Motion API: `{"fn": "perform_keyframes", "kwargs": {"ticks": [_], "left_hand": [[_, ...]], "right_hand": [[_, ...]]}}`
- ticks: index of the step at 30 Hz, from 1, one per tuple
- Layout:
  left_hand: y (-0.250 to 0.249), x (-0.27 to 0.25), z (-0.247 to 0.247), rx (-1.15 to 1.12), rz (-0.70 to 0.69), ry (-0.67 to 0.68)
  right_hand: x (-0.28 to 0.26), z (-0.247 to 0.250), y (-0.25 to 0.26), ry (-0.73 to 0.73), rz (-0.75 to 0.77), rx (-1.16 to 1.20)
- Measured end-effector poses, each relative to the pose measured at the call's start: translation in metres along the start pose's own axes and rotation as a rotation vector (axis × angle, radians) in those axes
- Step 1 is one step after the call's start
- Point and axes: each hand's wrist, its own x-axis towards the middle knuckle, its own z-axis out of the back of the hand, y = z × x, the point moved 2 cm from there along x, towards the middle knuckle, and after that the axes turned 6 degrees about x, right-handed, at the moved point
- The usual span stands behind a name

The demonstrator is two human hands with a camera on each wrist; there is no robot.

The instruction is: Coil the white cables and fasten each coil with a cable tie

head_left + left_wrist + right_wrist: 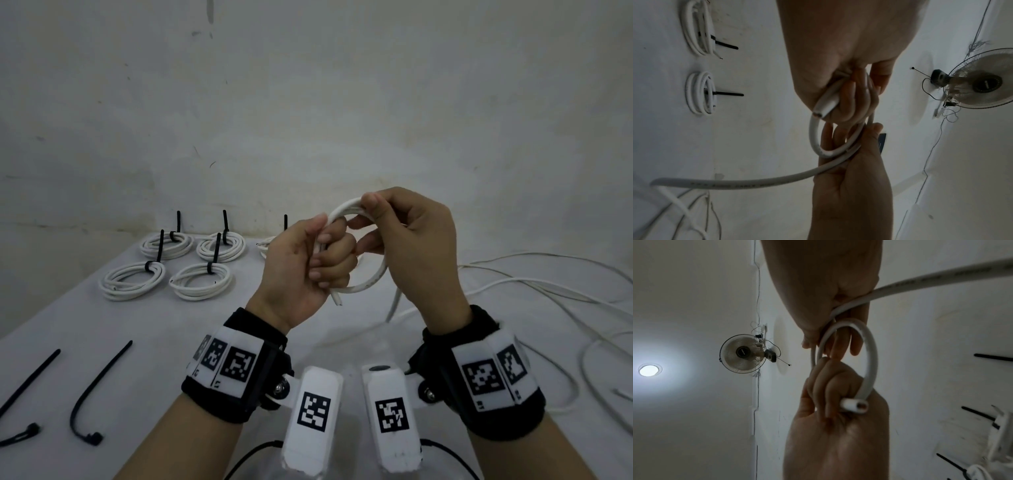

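Above the table I hold a white cable (375, 279) bent into one small loop. My left hand (322, 263) grips it in a fist near its cut end (337, 299), which pokes out below the fingers. My right hand (363, 212) pinches the top of the loop between thumb and fingers. In the left wrist view the loop (816, 142) curls from the left hand's fist into the right hand (849, 162), and the rest of the cable (735, 183) trails off left. The right wrist view shows the loop (871, 356) and the cut end (855, 404) in the left hand's fist.
Several tied coils (200, 281) with black ties lie on the white table (51, 325) at the back left. Two loose black cable ties (99, 390) lie at the front left. Loose white cables (548, 284) sprawl over the right side. A wall stands close behind.
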Motion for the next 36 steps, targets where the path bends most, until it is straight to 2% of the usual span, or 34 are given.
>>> {"fn": "perform_keyframes", "kwargs": {"ticks": [3,6,8,11,13,18,22,26,30,32,36], "left_hand": [[-0.002,0.001,-0.001,0.009,-0.024,-0.037],[-0.012,0.0,0.004,-0.039,-0.127,-0.081],[-0.024,-0.002,0.013,-0.079,-0.205,-0.109],[-0.039,-0.007,0.026,-0.108,-0.282,-0.15],[-0.044,-0.009,0.029,-0.143,-0.317,-0.159],[-0.054,-0.013,0.033,-0.213,-0.39,-0.193],[-0.057,-0.015,0.032,-0.178,-0.423,-0.28],[-0.055,-0.012,0.029,-0.04,-0.413,-0.351],[-0.054,-0.009,0.027,0.123,-0.39,-0.403],[-0.052,-0.007,0.024,0.174,-0.385,-0.398],[-0.042,-0.002,0.015,0.236,-0.363,-0.356]], "right_hand": [[0.001,0.001,-0.001,-0.015,0.054,-0.014],[0.005,0.01,-0.005,0.036,0.139,-0.133],[0.01,0.021,-0.013,0.116,0.034,-0.212],[0.012,0.031,-0.023,0.336,-0.182,-0.274],[0.01,0.032,-0.024,0.377,-0.2,-0.285],[0.006,0.03,-0.027,0.478,-0.118,-0.407],[0.003,0.019,-0.035,0.553,-0.058,-0.543],[-0.008,-0.006,-0.033,0.663,0.132,-0.672],[-0.013,-0.014,-0.013,0.731,0.224,-0.682],[-0.016,-0.018,-0.005,0.77,0.271,-0.765],[-0.018,-0.023,0.004,0.687,0.394,-0.908]]}}
